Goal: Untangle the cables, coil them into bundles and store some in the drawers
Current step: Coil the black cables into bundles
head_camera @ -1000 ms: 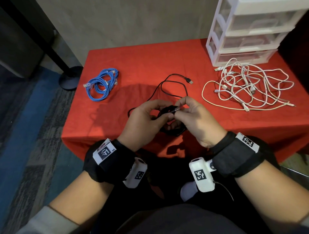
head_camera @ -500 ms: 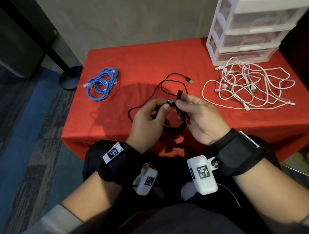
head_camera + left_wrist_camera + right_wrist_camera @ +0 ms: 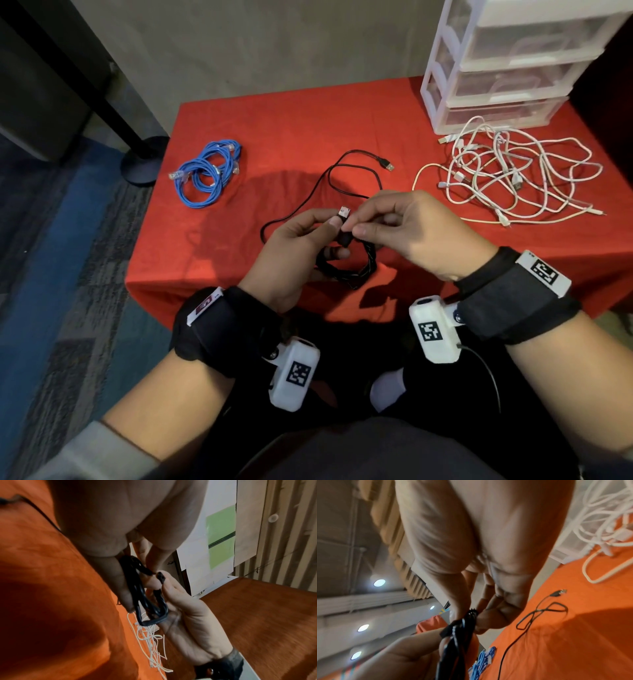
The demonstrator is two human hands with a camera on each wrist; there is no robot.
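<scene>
Head view: left hand [image 3: 294,253] grips the black coil [image 3: 356,270] at the table's six o'clock edge; right hand [image 3: 407,229] pinches its plug. Left wrist view: loops sit tight. Right wrist view: plug end pinched; tuck it snugly, keeping tension.

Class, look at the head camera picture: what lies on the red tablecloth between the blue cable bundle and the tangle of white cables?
In the head view, a loose black USB cable lies between the blue cable bundle and the white cables; otherwise bare red tablecloth.
</scene>
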